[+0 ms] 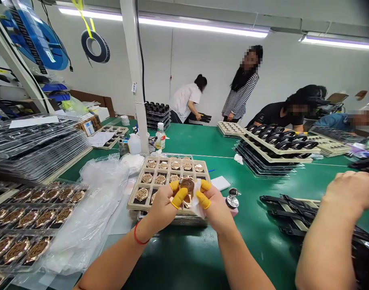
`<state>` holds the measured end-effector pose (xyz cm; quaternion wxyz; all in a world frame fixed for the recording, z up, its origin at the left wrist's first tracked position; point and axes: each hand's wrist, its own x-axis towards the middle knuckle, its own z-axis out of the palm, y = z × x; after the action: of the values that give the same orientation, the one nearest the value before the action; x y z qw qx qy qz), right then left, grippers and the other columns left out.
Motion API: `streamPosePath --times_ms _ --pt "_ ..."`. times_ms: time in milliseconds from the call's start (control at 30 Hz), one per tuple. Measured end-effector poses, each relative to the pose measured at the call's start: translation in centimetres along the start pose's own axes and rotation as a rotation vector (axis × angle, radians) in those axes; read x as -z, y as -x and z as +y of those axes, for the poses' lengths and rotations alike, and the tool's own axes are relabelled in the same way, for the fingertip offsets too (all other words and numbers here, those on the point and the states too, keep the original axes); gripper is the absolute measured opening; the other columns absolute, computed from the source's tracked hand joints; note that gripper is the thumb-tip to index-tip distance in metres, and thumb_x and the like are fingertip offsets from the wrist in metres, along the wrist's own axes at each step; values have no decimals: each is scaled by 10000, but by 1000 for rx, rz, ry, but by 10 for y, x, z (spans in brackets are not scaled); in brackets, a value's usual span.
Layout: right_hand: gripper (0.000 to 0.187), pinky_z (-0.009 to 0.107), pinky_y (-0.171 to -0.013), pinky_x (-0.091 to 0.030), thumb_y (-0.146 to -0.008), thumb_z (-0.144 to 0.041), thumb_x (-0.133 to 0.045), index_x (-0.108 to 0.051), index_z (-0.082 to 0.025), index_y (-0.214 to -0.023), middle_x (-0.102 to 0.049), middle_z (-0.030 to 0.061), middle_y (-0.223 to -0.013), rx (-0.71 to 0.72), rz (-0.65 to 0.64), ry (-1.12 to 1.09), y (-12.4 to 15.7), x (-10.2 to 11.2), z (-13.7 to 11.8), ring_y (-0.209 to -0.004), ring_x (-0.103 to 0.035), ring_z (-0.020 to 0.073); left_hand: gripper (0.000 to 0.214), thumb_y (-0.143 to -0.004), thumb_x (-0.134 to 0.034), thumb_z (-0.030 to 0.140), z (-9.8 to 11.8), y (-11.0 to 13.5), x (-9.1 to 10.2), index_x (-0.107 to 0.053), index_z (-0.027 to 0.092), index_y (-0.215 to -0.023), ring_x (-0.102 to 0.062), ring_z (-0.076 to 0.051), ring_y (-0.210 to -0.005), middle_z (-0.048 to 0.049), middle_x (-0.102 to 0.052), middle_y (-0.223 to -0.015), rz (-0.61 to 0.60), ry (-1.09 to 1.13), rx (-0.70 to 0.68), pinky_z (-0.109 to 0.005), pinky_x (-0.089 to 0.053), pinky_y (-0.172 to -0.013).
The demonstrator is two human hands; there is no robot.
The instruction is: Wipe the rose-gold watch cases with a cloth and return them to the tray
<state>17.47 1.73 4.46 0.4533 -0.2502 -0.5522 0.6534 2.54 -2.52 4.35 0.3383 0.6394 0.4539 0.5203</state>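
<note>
Between my two hands, above the near edge of a beige tray (132,197), is a round rose-gold watch case (188,184) with a brown face. My left hand (166,199) pinches its left side; yellow finger cots cover the thumb and a fingertip. A white cloth or tissue (197,201) is pinched in my right hand (213,201), also in yellow finger cots, against the case's right side. More rose-gold watch cases (142,194) sit in the tray's compartments. The tray rests on a stack of clear plastic trays.
Left of me lie trays of watch cases (29,217) partly under clear plastic film (87,217). A white pad (220,183) and a small round metal-topped device (232,198) sit right. A co-worker's arm (329,229) reaches in beside black watch straps (289,213). Bottles (160,137) stand behind.
</note>
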Motion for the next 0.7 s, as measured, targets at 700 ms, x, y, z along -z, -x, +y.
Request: streamPosePath --times_ms 700 --pt "278 315 -738 -505 -660 -381 -787 -646 -203 -819 -667 28 -790 177 42 214 -1 -13 7 -778 -629 199 297 -794 -662 472 -24 -6 -15 -630 178 -831 -598 -151 -753 -20 -644 -789 277 271 -98 -263 -479 -736"
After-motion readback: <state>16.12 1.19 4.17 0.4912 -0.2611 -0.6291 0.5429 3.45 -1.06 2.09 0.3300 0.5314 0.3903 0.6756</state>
